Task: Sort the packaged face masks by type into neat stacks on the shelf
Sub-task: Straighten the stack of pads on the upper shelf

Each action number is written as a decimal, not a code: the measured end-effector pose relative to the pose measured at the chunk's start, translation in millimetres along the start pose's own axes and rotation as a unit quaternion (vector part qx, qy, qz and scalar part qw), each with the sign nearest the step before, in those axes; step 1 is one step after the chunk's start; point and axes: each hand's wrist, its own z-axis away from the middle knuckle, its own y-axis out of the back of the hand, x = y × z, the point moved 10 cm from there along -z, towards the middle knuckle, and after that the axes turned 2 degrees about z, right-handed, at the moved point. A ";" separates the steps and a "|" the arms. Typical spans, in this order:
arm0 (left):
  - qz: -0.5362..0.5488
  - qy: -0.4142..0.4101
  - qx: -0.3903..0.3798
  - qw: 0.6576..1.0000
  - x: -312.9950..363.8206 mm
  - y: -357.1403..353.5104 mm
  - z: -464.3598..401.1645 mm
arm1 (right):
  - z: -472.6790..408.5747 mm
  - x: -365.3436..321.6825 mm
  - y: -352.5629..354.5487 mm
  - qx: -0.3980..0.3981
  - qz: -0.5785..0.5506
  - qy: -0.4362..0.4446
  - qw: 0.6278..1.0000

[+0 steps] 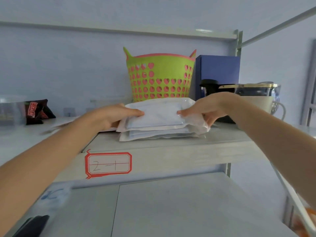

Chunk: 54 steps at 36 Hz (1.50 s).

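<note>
Two hands [109, 115] [208, 106] around glossy flat mask packets [159, 117].

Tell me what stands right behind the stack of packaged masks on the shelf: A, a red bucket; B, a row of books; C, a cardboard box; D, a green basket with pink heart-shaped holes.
D: the green basket with pink heart cut-outs rises directly behind the mask stack.

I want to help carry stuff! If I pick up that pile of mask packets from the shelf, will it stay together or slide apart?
The stack of mask packets would probably slide apart: the wrappers look glossy, and the edges already sit uneven. The packets look thin and bendy, so likely light and floppy. That may be why the left hand and right hand hold it from both sides.
</note>
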 end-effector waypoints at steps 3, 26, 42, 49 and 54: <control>-0.007 -0.005 -0.008 1.000 -1.6 -0.7 3.9 | -8.7 -5.5 -14.2 0.001 -0.179 0.051 0.983; -0.012 0.039 0.019 0.999 24.3 -62.0 -58.4 | -54.1 51.2 70.0 0.117 -0.237 0.001 0.965; 0.202 0.011 -0.018 0.979 33.0 -53.5 -60.8 | -60.2 35.9 53.8 0.032 -0.352 0.137 0.925; 0.200 -0.104 -0.052 0.973 45.8 -50.6 -43.9 | -35.0 18.2 55.1 0.031 -0.291 0.299 0.908; 0.166 -0.126 -0.070 0.976 34.5 -53.0 -43.1 | -40.7 31.6 51.2 -0.001 -0.290 0.304 0.908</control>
